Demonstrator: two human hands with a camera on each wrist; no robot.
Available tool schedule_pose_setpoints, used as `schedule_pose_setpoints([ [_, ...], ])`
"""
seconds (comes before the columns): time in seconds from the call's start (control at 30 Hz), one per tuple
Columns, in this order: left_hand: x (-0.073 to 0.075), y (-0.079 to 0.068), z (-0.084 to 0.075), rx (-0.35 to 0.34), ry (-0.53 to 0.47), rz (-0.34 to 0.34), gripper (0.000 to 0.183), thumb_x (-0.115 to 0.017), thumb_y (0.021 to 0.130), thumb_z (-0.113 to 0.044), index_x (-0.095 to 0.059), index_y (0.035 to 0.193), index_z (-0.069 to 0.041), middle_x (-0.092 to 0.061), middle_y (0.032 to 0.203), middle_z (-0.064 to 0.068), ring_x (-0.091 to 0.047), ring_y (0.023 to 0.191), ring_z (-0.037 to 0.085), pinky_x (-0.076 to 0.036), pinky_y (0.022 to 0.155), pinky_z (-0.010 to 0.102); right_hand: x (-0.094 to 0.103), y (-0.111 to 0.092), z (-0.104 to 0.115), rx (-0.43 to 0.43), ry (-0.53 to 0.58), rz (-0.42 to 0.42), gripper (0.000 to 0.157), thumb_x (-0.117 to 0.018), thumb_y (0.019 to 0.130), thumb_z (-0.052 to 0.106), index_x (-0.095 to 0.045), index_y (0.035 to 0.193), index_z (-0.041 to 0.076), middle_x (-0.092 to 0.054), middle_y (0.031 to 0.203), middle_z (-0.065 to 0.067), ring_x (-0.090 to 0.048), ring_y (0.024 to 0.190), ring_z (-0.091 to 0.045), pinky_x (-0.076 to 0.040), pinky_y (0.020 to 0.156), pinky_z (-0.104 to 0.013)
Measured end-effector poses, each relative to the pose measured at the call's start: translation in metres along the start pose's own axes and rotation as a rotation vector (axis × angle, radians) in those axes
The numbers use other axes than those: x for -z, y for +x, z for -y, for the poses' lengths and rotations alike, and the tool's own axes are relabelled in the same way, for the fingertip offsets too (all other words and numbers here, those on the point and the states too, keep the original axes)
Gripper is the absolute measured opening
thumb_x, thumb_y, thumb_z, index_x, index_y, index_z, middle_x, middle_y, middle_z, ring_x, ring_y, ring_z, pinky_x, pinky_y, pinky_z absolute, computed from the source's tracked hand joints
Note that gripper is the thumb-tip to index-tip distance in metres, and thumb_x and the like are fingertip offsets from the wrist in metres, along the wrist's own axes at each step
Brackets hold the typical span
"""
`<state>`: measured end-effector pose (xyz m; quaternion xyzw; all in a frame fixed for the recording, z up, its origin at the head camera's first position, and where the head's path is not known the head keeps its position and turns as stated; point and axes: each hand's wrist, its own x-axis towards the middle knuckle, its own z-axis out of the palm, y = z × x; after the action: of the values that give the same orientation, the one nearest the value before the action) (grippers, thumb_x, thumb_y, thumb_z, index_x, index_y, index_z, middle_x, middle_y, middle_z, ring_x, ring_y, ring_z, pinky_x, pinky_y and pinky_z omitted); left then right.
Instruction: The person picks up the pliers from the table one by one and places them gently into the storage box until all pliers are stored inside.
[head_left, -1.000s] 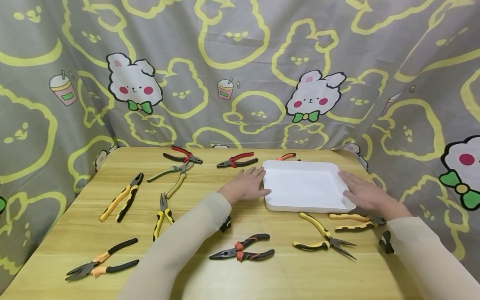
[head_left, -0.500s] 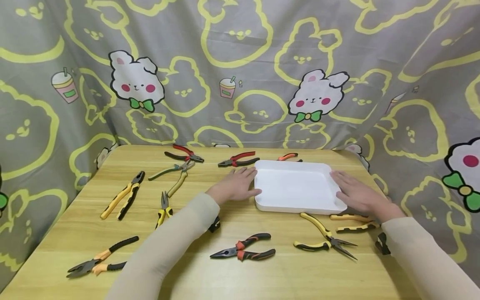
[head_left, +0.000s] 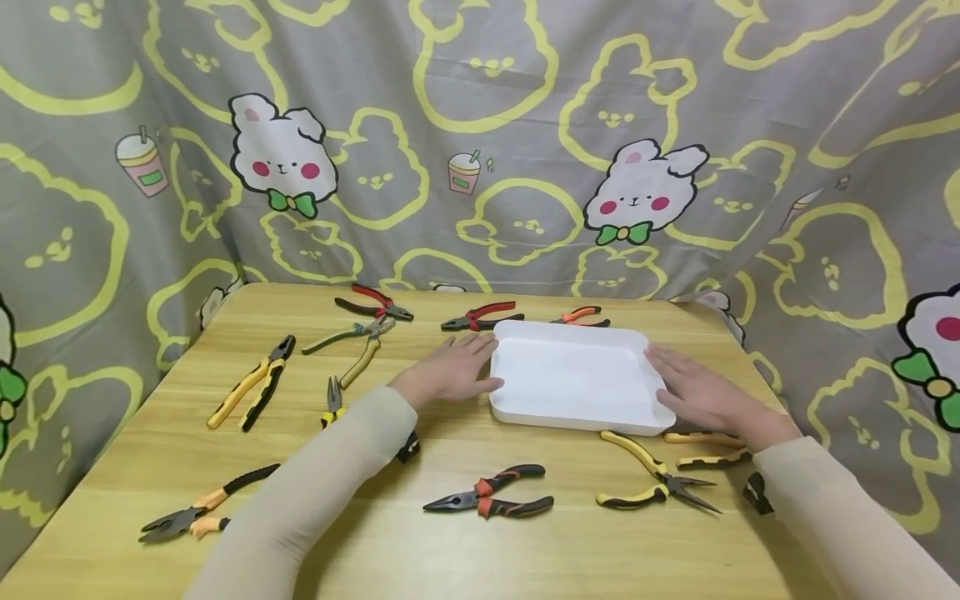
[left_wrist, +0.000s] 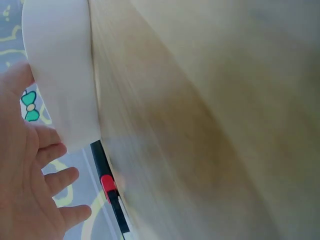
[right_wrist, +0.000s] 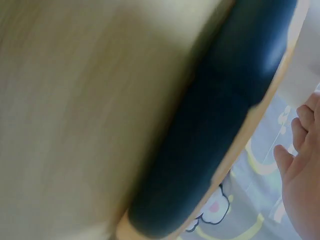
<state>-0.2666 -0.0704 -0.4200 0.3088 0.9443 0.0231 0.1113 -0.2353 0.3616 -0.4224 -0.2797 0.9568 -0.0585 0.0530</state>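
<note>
A white rectangular tray [head_left: 577,375] lies on the wooden table between both hands in the head view. My left hand [head_left: 450,371] touches its left wall with fingers extended; in the left wrist view, the thumb and fingers spread against the tray wall [left_wrist: 62,70]. Against the right wall rests my right hand [head_left: 708,396], its fingers also straight. Below the right wrist lie yellow-and-black pliers [head_left: 708,438], whose dark handle [right_wrist: 215,110] fills much of the right wrist view. Yellow long-nose pliers [head_left: 663,479] lie just in front of the tray.
Behind the tray are red-handled pliers [head_left: 468,320] and orange-handled pliers [head_left: 581,315]. Red-and-black long-nose pliers [head_left: 459,502] lie at the front. Several more pliers, including a yellow-and-black pair [head_left: 277,362], cover the left side. A patterned curtain [head_left: 510,150] borders the table.
The tray has slid left across the table, with both hands moving along at its sides. The pliers stay in place on the table; the head view has shifted slightly.
</note>
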Motion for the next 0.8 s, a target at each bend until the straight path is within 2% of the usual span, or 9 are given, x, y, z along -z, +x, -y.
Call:
schedule_pose_setpoints([
  [0.3,-0.001,-0.016,0.012,0.034,-0.009,0.010,0.085,-0.032,0.096,-0.068,-0.010,0.159,-0.015,-0.008,0.164,0.002,-0.011,0.148,0.029,-0.013,0.116,0.056,0.002,0.009,0.020,0.038,-0.045,-0.017,0.067,-0.047,0.103,0.033,-0.023,0.152,-0.006,-0.020,0.157,-0.025,-0.022,0.142,-0.043,-0.024,0.111,-0.056],
  [0.8,0.001,-0.049,0.028,0.070,-0.072,0.032,0.084,-0.036,0.097,-0.065,-0.009,0.159,-0.015,-0.007,0.163,0.003,-0.011,0.147,0.034,-0.014,0.115,0.057,-0.004,0.024,0.048,0.053,-0.080,-0.007,0.067,-0.047,0.102,0.029,-0.021,0.152,-0.007,-0.018,0.158,-0.024,-0.021,0.143,-0.042,-0.022,0.114,-0.053],
])
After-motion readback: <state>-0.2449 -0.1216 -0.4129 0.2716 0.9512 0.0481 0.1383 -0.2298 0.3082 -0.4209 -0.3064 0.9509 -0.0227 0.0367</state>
